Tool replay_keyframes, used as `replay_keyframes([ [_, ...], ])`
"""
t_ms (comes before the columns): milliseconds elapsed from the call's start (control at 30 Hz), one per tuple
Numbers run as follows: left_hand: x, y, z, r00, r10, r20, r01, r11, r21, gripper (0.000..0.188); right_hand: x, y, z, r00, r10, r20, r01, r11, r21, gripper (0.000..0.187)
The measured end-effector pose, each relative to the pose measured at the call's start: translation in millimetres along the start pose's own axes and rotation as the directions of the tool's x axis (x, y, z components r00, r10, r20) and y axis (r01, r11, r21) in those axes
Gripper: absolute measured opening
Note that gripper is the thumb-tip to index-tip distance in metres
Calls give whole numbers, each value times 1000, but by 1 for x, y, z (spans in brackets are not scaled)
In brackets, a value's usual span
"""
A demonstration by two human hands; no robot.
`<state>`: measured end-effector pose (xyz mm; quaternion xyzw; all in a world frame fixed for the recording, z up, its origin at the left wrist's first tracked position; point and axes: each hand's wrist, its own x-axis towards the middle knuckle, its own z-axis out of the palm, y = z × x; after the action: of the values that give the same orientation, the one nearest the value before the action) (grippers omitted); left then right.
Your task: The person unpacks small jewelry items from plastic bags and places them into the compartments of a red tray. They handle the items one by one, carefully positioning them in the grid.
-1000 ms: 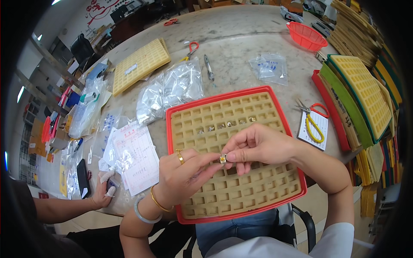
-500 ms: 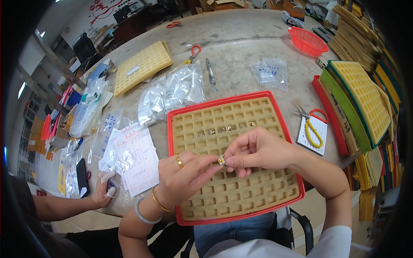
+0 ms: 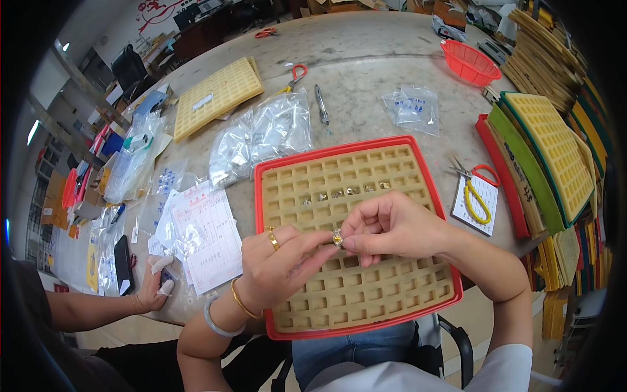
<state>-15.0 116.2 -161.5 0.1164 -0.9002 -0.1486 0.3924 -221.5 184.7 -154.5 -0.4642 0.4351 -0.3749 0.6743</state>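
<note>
A small silvery ring with a yellow stone [image 3: 337, 238] is pinched between my two hands above the tray. My left hand [image 3: 274, 264], fingers closed, grips it from the left with thumb and forefinger. From the other side my right hand [image 3: 395, 228] holds it between thumb and fingertips. Beneath them lies a red tray [image 3: 259, 202] with a tan foam insert [image 3: 392, 297] full of square pockets. Several small silvery jewellery pieces [image 3: 351, 191] sit along one row, just beyond my hands. My wrists and fingers hide some pockets.
Clear plastic bags [image 3: 281, 127], a pen [image 3: 321, 104] and printed slips [image 3: 206, 238] lie around the tray. Scissors [image 3: 471, 179] rest on a notepad at right, near stacked trays [image 3: 548, 153]. At left is another person's hand [image 3: 153, 287]; a red basket [image 3: 469, 63] stands far right.
The ring has turned slightly between my fingertips and shows its yellow stone a little differently. My right fingers have curled in slightly; both hands stay in nearly the same place.
</note>
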Motion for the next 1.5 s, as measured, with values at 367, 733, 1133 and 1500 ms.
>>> replay_keyframes([
  [367,0,0,1,1000,9,-2,-9,1000,5,26,0,1,1,1000,2,11,-2,1000,2,14],
  [733,0,-1,1,1000,14,3,-14,1000,-5,27,0,0,0,1000,12,24,-12,1000,-4,13],
  [1133,0,0,1,1000,1,14,-1,1000,-3,27,0,2,1,999,-32,3,32,999,-17,15],
  [1500,0,-1,0,1000,9,9,-9,1000,6,25,-1,0,-1,1000,-6,20,6,999,33,14],
])
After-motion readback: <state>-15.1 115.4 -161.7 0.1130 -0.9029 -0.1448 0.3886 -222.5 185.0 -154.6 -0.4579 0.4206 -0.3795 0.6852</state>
